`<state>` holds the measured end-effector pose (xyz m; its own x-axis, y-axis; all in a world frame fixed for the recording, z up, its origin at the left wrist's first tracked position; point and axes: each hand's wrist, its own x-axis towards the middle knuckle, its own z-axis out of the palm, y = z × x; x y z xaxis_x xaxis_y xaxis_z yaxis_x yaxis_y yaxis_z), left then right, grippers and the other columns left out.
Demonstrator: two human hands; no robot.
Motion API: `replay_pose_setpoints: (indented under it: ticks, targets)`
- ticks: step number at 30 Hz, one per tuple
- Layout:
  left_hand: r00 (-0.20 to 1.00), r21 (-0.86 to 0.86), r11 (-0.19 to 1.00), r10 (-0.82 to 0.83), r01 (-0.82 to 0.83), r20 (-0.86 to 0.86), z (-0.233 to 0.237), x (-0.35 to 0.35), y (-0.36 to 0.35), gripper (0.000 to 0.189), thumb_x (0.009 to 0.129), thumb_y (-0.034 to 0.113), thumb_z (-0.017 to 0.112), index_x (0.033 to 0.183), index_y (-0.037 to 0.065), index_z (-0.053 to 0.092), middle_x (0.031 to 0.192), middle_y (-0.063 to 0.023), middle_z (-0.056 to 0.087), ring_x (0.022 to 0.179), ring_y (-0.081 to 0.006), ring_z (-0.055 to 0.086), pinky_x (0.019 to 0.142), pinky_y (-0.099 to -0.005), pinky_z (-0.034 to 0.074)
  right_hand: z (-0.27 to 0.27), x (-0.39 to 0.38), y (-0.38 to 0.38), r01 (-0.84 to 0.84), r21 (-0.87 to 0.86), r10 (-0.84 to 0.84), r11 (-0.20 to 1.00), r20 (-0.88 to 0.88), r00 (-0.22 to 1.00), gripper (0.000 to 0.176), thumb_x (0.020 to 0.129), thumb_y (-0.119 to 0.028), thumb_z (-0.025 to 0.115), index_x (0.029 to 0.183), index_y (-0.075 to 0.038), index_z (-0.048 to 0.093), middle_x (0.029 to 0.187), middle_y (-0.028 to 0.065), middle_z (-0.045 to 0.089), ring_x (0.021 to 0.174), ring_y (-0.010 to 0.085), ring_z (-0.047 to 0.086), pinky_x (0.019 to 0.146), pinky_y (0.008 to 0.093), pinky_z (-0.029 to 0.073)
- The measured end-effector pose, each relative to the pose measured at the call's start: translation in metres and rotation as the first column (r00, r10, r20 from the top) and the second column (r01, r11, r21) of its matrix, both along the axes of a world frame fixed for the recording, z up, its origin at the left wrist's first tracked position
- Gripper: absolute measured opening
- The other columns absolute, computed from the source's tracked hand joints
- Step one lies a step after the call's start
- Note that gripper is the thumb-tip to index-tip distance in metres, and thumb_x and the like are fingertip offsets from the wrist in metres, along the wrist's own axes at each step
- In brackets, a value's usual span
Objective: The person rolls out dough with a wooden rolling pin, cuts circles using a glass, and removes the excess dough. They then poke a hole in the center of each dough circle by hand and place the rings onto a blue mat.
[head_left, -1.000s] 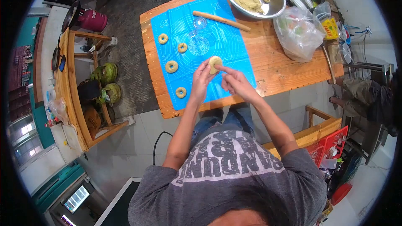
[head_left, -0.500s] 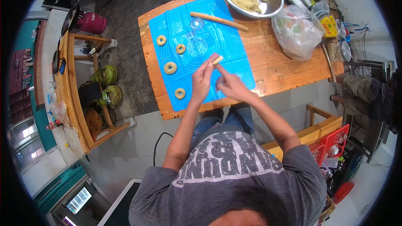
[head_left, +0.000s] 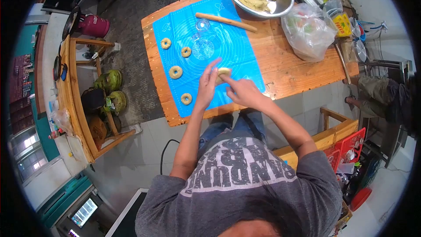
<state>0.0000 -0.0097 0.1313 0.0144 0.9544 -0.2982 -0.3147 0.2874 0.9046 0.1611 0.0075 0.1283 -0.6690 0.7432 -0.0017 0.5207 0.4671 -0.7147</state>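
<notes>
A pale piece of dough [head_left: 224, 71] is between my two hands above the front part of a blue baking mat [head_left: 232, 52]. My right hand [head_left: 244, 93] has its index finger stretched out against the dough, the other fingers curled; whether the fingertip passes through it cannot be made out. Close on the dough's left side is my left hand [head_left: 207, 87], fingers extended and apart from the thumb. Several dough rings lie along the mat's left side, among them a larger dough ring [head_left: 171, 72]. A rolling pin [head_left: 226, 22] rests across the mat's far part.
A steel bowl [head_left: 287, 4] with dough stands at the table's far edge. Right of the mat sits a plastic bag [head_left: 305, 39] on the wooden table [head_left: 274, 61]. A clear round object [head_left: 202, 25] is on the mat. Another person's leg [head_left: 366, 101] shows at right.
The dough has turned from edge-on to showing its flatter face and sits slightly lower. My left fingers have spread away from it. The right index finger stays against it.
</notes>
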Motion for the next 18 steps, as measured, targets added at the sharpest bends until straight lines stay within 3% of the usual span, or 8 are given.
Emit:
replay_pose_setpoints:
  ticks: [2, 8, 11, 12, 14, 15, 17, 18]
  targets:
    - [0.997, -0.026, 0.997, -0.071, 0.070, -0.021, -0.015, -0.003, -0.001, 0.037, 0.102, 0.027, 0.039, 0.124, 0.003, 0.055, 0.105, -0.0113, 0.063, 0.097, -0.0164, 0.062, 0.085, -0.0298, 0.051, 0.002, 0.002, 0.002, -0.067, 0.188, 0.031, 0.980, 0.190, 0.981, 0.045, 0.079, -0.012, 0.058, 0.123, -0.006, 0.051, 0.055, 0.0114, 0.058, 0.049, 0.0301, 0.059, 0.048, 0.0458, 0.046]
    - [0.962, -0.199, 0.965, -0.208, 0.171, -0.178, -0.020, -0.006, -0.005, 0.040, 0.101, 0.033, 0.042, 0.113, 0.000, 0.062, 0.103, -0.0087, 0.064, 0.093, -0.0140, 0.060, 0.083, -0.0291, 0.051, -0.010, 0.000, 0.003, -0.241, 0.157, 0.182, 0.958, 0.316, 0.931, 0.047, 0.079, -0.008, 0.056, 0.125, -0.007, 0.047, 0.056, 0.0118, 0.059, 0.051, 0.0294, 0.061, 0.046, 0.0407, 0.046]
    - [0.978, -0.120, 0.986, -0.133, 0.114, -0.163, -0.026, -0.007, -0.004, 0.042, 0.100, 0.035, 0.042, 0.112, 0.000, 0.063, 0.106, -0.0091, 0.064, 0.098, -0.0148, 0.059, 0.087, -0.0309, 0.049, 0.005, 0.000, 0.006, -0.215, 0.041, 0.199, 0.976, 0.244, 0.949, 0.046, 0.082, -0.006, 0.054, 0.127, -0.009, 0.045, 0.066, 0.0104, 0.064, 0.053, 0.0219, 0.062, 0.044, 0.0338, 0.045]
    - [0.982, -0.097, 0.989, -0.124, 0.111, -0.143, -0.029, -0.008, -0.002, 0.043, 0.100, 0.036, 0.042, 0.112, 0.000, 0.063, 0.108, -0.0096, 0.064, 0.100, -0.0155, 0.058, 0.088, -0.0315, 0.048, 0.016, -0.003, 0.006, -0.125, -0.298, 0.131, 0.946, 0.000, 0.991, 0.045, 0.085, -0.009, 0.052, 0.129, -0.010, 0.044, 0.065, 0.0089, 0.062, 0.051, 0.0189, 0.059, 0.043, 0.0312, 0.043]
    - [0.995, -0.084, 0.993, -0.086, 0.082, -0.044, -0.027, -0.007, -0.003, 0.044, 0.100, 0.037, 0.041, 0.114, 0.000, 0.062, 0.110, -0.0104, 0.064, 0.105, -0.0171, 0.058, 0.090, -0.0326, 0.047, 0.034, -0.014, 0.002, -0.165, -0.840, -0.238, 0.518, -0.327, 0.915, 0.044, 0.090, -0.017, 0.049, 0.133, -0.012, 0.041, 0.063, 0.0058, 0.060, 0.046, 0.0129, 0.052, 0.041, 0.0260, 0.039]
    - [0.998, -0.093, 0.994, -0.055, 0.059, 0.035, -0.019, -0.005, -0.002, 0.044, 0.100, 0.037, 0.041, 0.115, 0.000, 0.061, 0.112, -0.0108, 0.063, 0.107, -0.0179, 0.057, 0.091, -0.0331, 0.047, 0.037, -0.017, 0.002, -0.310, -0.921, -0.456, 0.235, -0.386, 0.802, 0.045, 0.090, -0.017, 0.049, 0.134, -0.012, 0.040, 0.064, 0.0062, 0.060, 0.046, 0.0131, 0.052, 0.042, 0.0260, 0.039]
    - [0.994, -0.101, 0.993, -0.044, 0.054, 0.103, -0.018, -0.003, -0.002, 0.045, 0.100, 0.038, 0.041, 0.117, 0.001, 0.059, 0.113, -0.0113, 0.063, 0.109, -0.0191, 0.057, 0.092, -0.0339, 0.047, 0.027, -0.015, -0.004, -0.593, -0.803, -0.673, -0.055, -0.409, 0.616, 0.047, 0.089, -0.016, 0.049, 0.135, -0.012, 0.039, 0.066, 0.0069, 0.062, 0.047, 0.0134, 0.053, 0.042, 0.0260, 0.040]
    - [0.994, -0.097, 0.993, -0.063, 0.072, 0.091, -0.021, -0.004, -0.001, 0.045, 0.100, 0.038, 0.041, 0.118, 0.001, 0.059, 0.113, -0.0114, 0.063, 0.110, -0.0196, 0.057, 0.092, -0.0344, 0.047, 0.023, -0.014, -0.005, -0.665, -0.737, -0.719, -0.122, -0.397, 0.571, 0.049, 0.089, -0.016, 0.049, 0.136, -0.012, 0.038, 0.067, 0.0073, 0.063, 0.047, 0.0136, 0.054, 0.043, 0.0261, 0.041]
